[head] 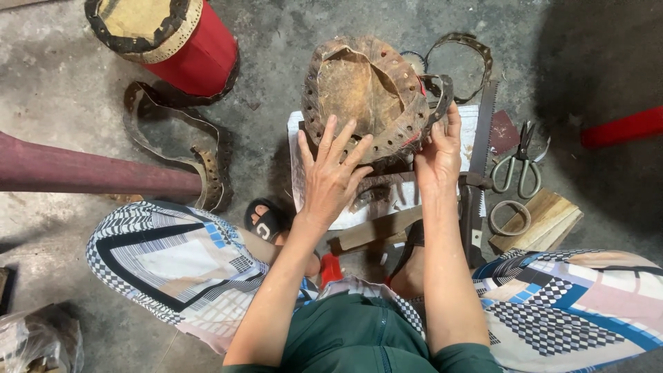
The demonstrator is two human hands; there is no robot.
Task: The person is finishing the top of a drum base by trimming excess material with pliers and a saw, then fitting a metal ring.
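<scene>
The person sits low on the floor [62, 76] with a round piece of brown hide [366, 90] in front of the knees. The hide has a ring of small holes punched all around its edge. It rests on a white sheet [297, 173] over something low.

The left hand [331, 176] lies flat on the near edge of the hide, fingers spread wide, pressing and not closed on anything. The right hand [438, 155] curls its grip around the right edge of the hide and holds it there.

The holes look done, but nothing is threaded through them, so the hide seems to be only part way made. A finished red drum [173, 38] stands near, at the top left.

A saw [483, 131], scissors [521, 162] and hide strips [179, 138] lie around. What sits under the hide is hidden. The fingertips of the right hand are tucked out of sight.
</scene>
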